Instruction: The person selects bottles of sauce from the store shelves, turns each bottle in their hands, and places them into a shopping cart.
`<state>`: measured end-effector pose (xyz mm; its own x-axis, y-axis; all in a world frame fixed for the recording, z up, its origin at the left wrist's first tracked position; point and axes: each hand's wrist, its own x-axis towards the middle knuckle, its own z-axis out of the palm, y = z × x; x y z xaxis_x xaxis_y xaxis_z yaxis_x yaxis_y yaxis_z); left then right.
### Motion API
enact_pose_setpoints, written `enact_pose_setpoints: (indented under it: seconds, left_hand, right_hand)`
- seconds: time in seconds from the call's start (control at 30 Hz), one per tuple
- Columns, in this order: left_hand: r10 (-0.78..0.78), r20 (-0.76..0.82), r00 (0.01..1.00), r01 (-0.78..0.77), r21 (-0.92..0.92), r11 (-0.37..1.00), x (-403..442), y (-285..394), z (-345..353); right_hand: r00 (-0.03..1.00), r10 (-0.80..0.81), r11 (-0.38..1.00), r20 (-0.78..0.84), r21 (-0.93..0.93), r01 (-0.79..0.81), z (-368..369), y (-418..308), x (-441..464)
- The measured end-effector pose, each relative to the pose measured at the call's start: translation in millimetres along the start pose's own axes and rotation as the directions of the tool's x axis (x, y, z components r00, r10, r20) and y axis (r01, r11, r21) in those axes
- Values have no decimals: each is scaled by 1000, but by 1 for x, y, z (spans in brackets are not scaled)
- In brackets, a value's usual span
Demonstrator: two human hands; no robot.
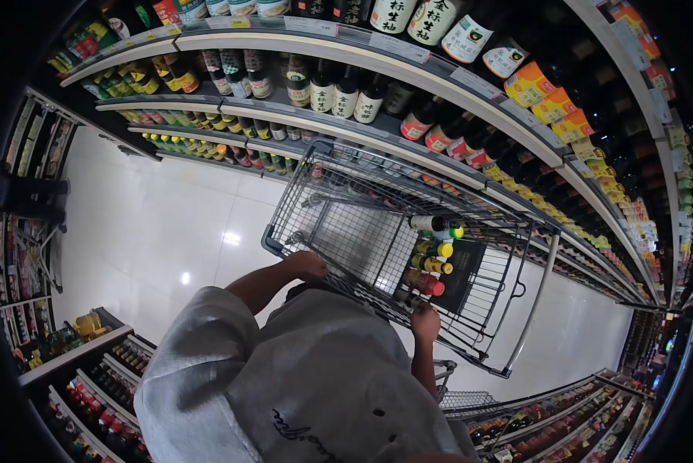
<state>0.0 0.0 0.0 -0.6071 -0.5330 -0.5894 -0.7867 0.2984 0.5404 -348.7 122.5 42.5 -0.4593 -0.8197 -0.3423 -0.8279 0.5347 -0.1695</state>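
Your right hand [424,322] is closed around the cap end of a dark bottle [406,299] in the shopping cart [354,266], at the near end of a row of bottles. Just beside it lies a red-capped bottle [425,282], then two yellow-capped bottles [431,258] and a green-capped bottle [431,224]. Your left hand [308,266] is curled at the cart's near side; you cannot tell whether it grips the rim.
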Motion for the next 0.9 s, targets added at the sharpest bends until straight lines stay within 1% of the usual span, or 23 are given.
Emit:
enact_pose_setpoints:
  seconds: [0.07,0.1,0.17,0.2,0.3,0.33,0.43,0.5,0.57,0.6,0.63,0.7,0.73,0.77,0.83,0.87,0.9]
  left_hand:
    - [-69,81,994,68,22,997,2,22,-1]
    - [-88,77,993,83,58,995,-5,-8,-20]
    - [-108,39,993,107,19,994,4,-1,-9]
    - [-85,6,996,85,10,996,10,1,-3]
    - [-88,22,996,88,-9,996,20,3,2]
    - [-98,20,995,98,-15,995,20,4,3]
    - [-110,20,994,110,-21,994,25,17,1]
    - [-76,-47,996,75,-34,997,23,27,-3]
    - [-93,-19,995,93,-26,995,29,35,-1]
    - [-99,6,995,100,-17,995,32,38,0]
    - [-113,1,994,113,-20,993,36,40,2]
    - [-154,-3,988,154,-51,987,43,50,4]
    - [-164,-9,986,163,-52,985,43,56,1]
    - [-165,-7,986,164,-55,985,42,64,-2]
    - [-168,-10,986,167,-64,984,44,83,-5]
    - [-182,6,983,182,-37,983,45,89,-4]
    - [-192,21,981,192,-2,981,48,93,-4]
  right_hand:
    - [1000,-1,1000,-31,-26,0,-5,19,0]
    - [999,-3,1000,-34,13,3,20,-11,10]
    - [999,-4,1000,-52,-20,2,15,4,12]
    - [997,4,1000,-76,-31,-6,12,10,12]
    - [998,21,1000,-58,-11,-22,12,19,19]
    - [996,-8,1000,-84,-2,8,12,21,21]
    - [998,-11,1000,-61,-20,10,16,36,29]
    - [997,-22,999,-69,-25,20,17,46,33]
    - [997,-19,1000,-75,-17,18,16,53,36]
    - [995,-47,999,-85,-24,46,13,57,38]
    - [995,-61,998,-80,-21,59,11,60,40]
    - [994,-79,994,-76,-80,73,8,68,47]
    - [987,-120,991,-112,-68,112,7,73,48]
    - [987,-131,990,-95,-57,126,6,80,49]
    - [988,-111,992,-105,-65,105,4,88,52]
    - [992,-116,993,-51,-39,114,1,95,55]
    - [997,-78,996,-17,-53,77,-5,97,57]
